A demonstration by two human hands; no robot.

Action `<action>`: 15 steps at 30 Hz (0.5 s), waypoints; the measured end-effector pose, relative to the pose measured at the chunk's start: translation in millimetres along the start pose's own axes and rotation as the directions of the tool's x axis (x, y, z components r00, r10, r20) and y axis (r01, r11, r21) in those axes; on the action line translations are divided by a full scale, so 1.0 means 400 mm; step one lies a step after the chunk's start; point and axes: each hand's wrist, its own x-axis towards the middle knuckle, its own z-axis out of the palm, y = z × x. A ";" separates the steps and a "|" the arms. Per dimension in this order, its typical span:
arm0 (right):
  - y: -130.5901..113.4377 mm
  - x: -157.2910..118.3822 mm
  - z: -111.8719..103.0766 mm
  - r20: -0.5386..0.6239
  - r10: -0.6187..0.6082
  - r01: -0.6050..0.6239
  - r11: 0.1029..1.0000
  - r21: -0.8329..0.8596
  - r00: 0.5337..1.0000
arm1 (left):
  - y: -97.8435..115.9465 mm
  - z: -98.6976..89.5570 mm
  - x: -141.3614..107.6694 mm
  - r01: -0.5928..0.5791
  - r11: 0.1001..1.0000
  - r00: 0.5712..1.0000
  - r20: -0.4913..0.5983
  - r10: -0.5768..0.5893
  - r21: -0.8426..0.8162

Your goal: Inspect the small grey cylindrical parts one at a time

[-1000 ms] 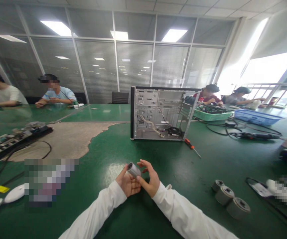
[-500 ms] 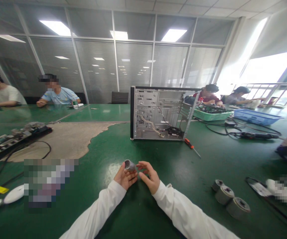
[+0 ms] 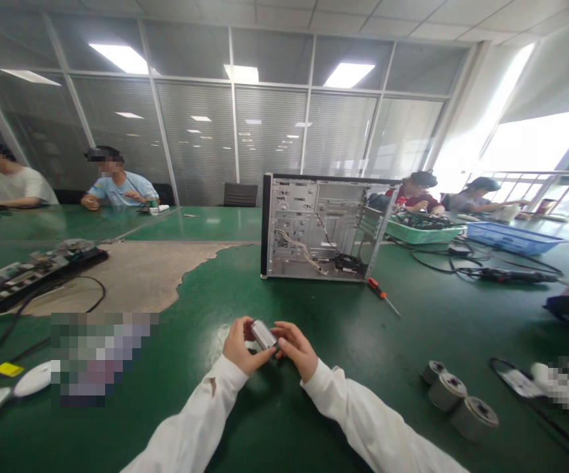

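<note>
A small grey metal cylinder (image 3: 264, 334) is held tilted above the green table, low in the middle of the view. My left hand (image 3: 243, 347) has its fingers wrapped round the cylinder's left side. The fingertips of my right hand (image 3: 297, 348) touch its lower right end. Beyond both hands stands an open computer case (image 3: 321, 226) with loose cables inside. An orange and black screwdriver (image 3: 377, 289) lies at the case's right corner. Three grey cylindrical parts (image 3: 447, 391) stand in a row to the right.
A power strip (image 3: 38, 272) with cables lies at the left, near a white object (image 3: 33, 380). Green (image 3: 422, 231) and blue (image 3: 514, 238) baskets, with black cables before them, are at the back right. Several people sit around the table (image 3: 215, 226).
My left hand has turned over from palm up, and the cylinder now lies tilted between both hands. My right fingertips, apart from it before, have come against it.
</note>
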 end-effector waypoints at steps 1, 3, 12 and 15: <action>0.000 0.000 0.001 0.001 0.001 -0.001 1.000 0.001 1.000 | 0.004 -0.005 -0.001 -0.062 0.997 0.998 0.035 0.061 0.036; -0.002 -0.003 0.004 -0.007 -0.011 0.011 1.000 -0.013 1.000 | 0.009 -0.014 -0.003 -0.178 0.980 0.977 0.129 0.167 0.084; -0.029 -0.018 0.015 -0.004 -0.044 0.043 0.985 -0.166 0.999 | -0.026 -0.012 -0.016 -0.454 0.868 0.872 0.300 0.386 0.204; -0.033 -0.022 0.014 -0.069 -0.057 0.042 0.977 -0.207 0.996 | -0.036 -0.006 -0.014 -0.557 0.754 0.826 0.324 0.461 0.347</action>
